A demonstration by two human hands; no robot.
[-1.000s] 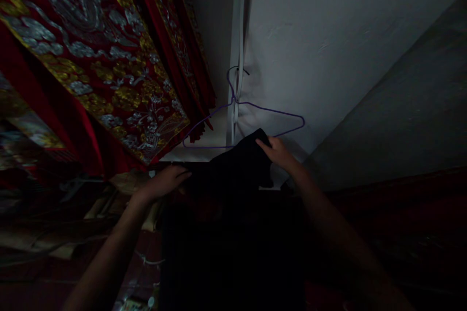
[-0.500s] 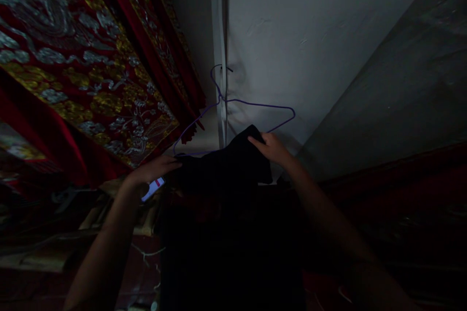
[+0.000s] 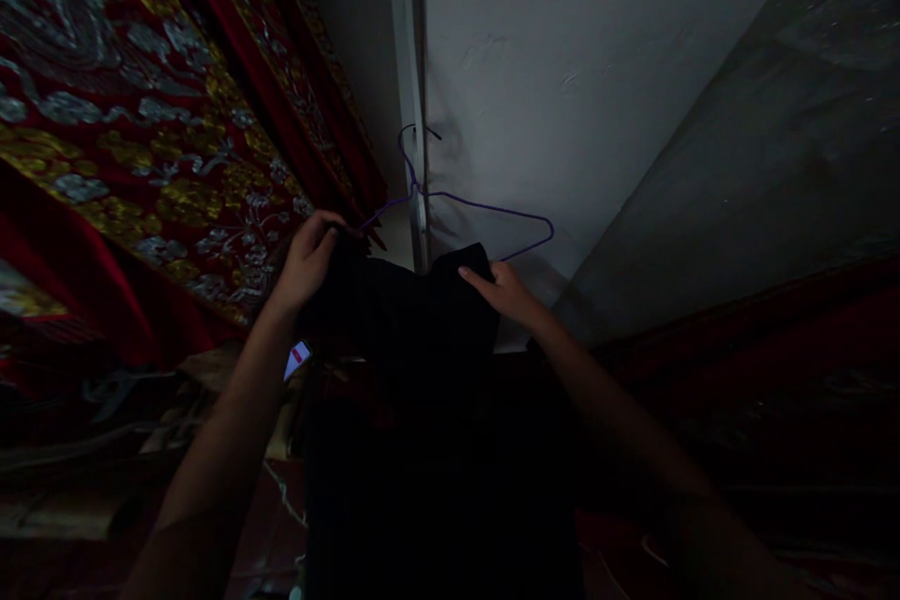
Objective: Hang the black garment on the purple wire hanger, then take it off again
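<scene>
A purple wire hanger [image 3: 492, 205] hangs by its hook on a narrow vertical strip at the wall. Black cloth, looking like a garment [image 3: 422, 309], spans between my hands and covers the hanger's lower part. My left hand [image 3: 309, 253] grips the cloth at the hanger's left shoulder, fingers curled over it. My right hand [image 3: 510, 291] pinches the cloth's right side, thumb on top, just below the hanger's right arm. That right arm of the hanger is bare. The cloth's lower part merges with the dark area below, so its shape is hard to make out.
Red drapery with silver and gold embroidery [image 3: 189, 141] hangs at the left. Behind the hanger stands a pale wall [image 3: 562, 66] with the metal strip [image 3: 406, 19]. A lit phone [image 3: 297, 358] lies below my left forearm, near some wooden pieces [image 3: 70, 511].
My left hand has risen, lifting the cloth's left side over the hanger's left shoulder. My right hand keeps its hold on the cloth. The view has shifted slightly.
</scene>
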